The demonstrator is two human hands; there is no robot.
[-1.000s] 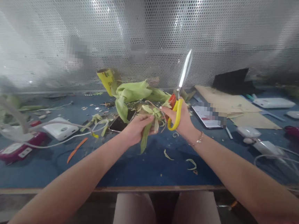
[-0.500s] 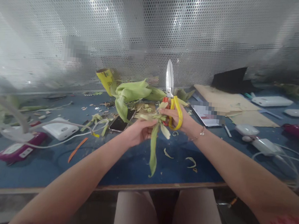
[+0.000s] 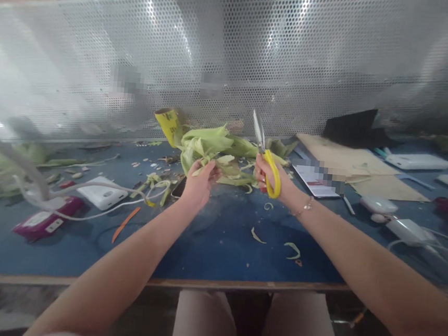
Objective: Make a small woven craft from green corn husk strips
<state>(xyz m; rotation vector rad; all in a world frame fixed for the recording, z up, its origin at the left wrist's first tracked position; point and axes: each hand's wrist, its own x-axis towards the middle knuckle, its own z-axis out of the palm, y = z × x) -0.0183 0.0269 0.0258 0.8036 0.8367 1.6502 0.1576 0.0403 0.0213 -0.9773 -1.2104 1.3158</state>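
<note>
My left hand (image 3: 201, 181) is closed, its fingertips pinching a pale green corn husk (image 3: 224, 160) at the near edge of a heap. The heap of larger green husks (image 3: 207, 138) lies just beyond it, and overlap hides where the held piece ends. My right hand (image 3: 268, 174) grips scissors (image 3: 273, 180) with yellow handles. Their metal blades point up and away, apart from the husks. More pale husk strips (image 3: 236, 178) lie between my hands. Partly covered by my left hand is a dark phone (image 3: 179, 187).
A yellow roll (image 3: 168, 125) leans by the perforated metal screen (image 3: 157, 78). Left are a purple power strip (image 3: 49, 218), a white charger (image 3: 102, 193), cables and an orange strip (image 3: 126, 224). A lit phone (image 3: 317, 181) and brown paper (image 3: 342, 157) lie right. Husk scraps (image 3: 257, 236) dot the blue tabletop.
My hands have moved apart, the left one going left toward the husk heap. The long leaf that hung below my left hand no longer hangs there. The scissors have tilted and stay in my right hand.
</note>
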